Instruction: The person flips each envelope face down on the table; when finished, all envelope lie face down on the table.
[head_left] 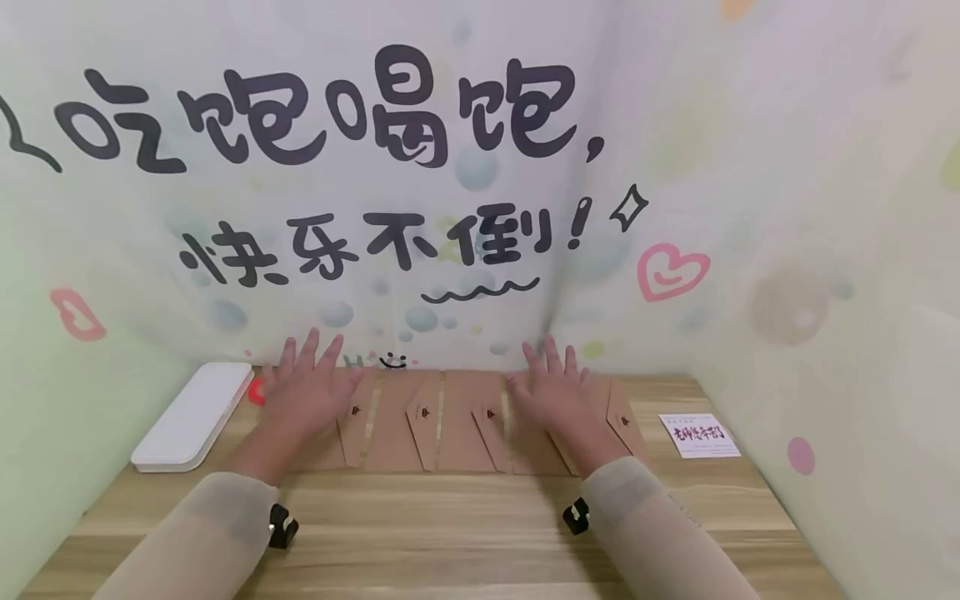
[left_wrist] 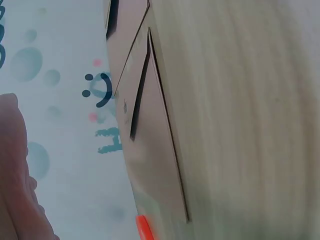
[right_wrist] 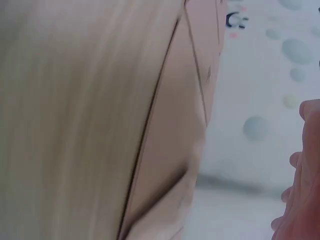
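Note:
Several brown kraft-paper envelopes (head_left: 401, 425) lie side by side in a row along the back of the table, flaps folded over, each with a small dark print. My left hand (head_left: 307, 396) is over the left end of the row, fingers spread and straight, holding nothing. Over the right part of the row, my right hand (head_left: 555, 396) is likewise spread and covers parts of the envelopes. In the left wrist view, an envelope (left_wrist: 152, 155) lies below the raised left hand (left_wrist: 17, 180). The right wrist view shows an envelope (right_wrist: 167, 110) and the right hand (right_wrist: 305, 175) apart from it.
A white lidded case (head_left: 193, 417) stands at the back left, beside a small red object (head_left: 257, 391) partly behind my left hand. A white card with dark writing (head_left: 699, 435) lies on the right. A printed curtain (head_left: 420, 192) hangs behind the wood-grain table (head_left: 450, 533).

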